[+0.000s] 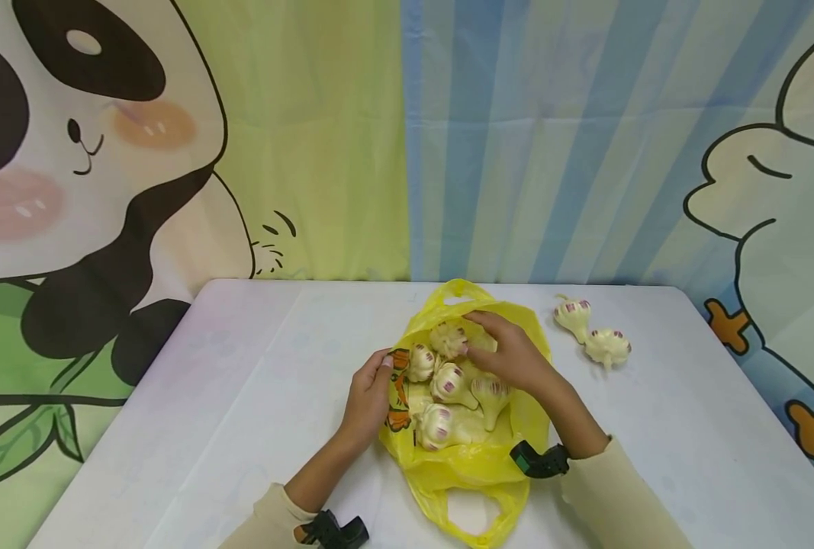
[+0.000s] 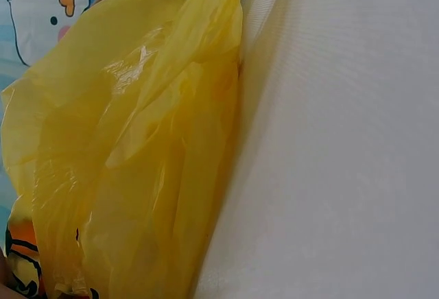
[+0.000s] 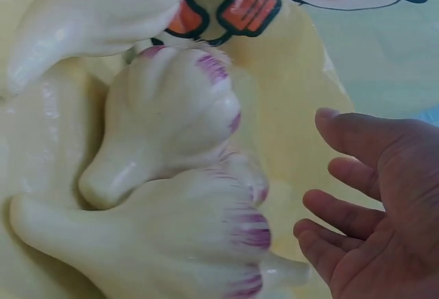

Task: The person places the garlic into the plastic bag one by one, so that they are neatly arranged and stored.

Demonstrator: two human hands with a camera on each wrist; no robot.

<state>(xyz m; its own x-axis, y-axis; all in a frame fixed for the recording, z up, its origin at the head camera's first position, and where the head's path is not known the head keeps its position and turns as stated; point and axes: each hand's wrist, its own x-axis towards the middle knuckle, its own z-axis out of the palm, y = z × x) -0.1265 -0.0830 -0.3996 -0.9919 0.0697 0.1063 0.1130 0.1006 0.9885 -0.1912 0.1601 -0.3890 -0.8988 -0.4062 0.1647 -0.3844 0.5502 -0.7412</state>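
Note:
A yellow plastic bag (image 1: 530, 415) with orange and black print lies with its mouth spread wide. Several garlic bulbs (image 1: 452, 383), cream with purple streaks, are inside it. My left hand (image 1: 367, 400) grips the bag's left rim, thumb on the printed side. In the left wrist view the bag's outer wall (image 2: 137, 162) hides most of that hand. Over the bag's far right part, my right hand (image 1: 513, 354) reaches in beside the farthest bulb (image 1: 448, 340). Seen from the right wrist, its fingers (image 3: 343, 213) are loosely bent with nothing between them, just right of the bulbs (image 3: 164, 117).
Two more garlic bulbs (image 1: 607, 347) lie on the white table (image 1: 276, 366) right of the bag, near the back edge. One bag handle (image 1: 478, 526) extends toward the front, the other toward the back. A cartoon-printed curtain (image 1: 324, 137) hangs behind the table.

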